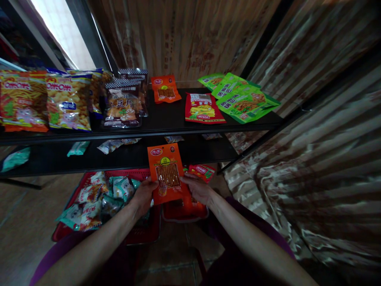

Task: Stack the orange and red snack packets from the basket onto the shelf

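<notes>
Clearly, both hands pinch an orange packet; a red basket holds snack bags.

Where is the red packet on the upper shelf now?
In the head view, the red packet lies right of centre, between the shelf's orange packet and the green packets.

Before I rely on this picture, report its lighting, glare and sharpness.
In the head view: dim overall, with an overexposed bright strip at upper left; light and shadow bands across the rippled sheet at right; the lower shelf in shadow; small glints on the held orange packet, its smallest print unreadable.
</notes>
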Demonstrator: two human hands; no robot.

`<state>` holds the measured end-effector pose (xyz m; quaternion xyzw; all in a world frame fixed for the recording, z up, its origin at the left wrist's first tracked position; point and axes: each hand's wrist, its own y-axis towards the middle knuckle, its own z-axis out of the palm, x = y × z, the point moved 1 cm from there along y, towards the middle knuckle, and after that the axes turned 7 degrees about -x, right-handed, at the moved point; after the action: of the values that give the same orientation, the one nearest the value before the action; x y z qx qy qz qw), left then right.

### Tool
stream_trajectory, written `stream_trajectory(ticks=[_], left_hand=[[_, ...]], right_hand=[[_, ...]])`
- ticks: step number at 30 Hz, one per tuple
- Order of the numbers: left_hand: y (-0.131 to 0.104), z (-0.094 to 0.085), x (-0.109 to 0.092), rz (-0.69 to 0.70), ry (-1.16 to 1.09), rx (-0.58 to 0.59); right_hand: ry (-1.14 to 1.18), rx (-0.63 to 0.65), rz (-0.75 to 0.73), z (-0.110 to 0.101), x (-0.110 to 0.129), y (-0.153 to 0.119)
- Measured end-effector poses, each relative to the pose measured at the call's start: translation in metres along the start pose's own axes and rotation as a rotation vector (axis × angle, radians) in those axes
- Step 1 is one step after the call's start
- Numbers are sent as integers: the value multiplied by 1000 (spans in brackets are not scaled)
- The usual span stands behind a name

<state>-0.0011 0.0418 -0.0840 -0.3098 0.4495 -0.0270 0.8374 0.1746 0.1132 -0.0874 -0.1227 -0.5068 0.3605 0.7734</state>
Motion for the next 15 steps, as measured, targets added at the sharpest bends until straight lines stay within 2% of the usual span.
stream_trajectory(ticks=[6,15], left_hand=[[0,0,1,-8,6,-48],[5,3,4,-11,-17,-76]], right_hand=[[-106,61,63,-11,-15,-5],[-75,102,56,-9,-14,-9]])
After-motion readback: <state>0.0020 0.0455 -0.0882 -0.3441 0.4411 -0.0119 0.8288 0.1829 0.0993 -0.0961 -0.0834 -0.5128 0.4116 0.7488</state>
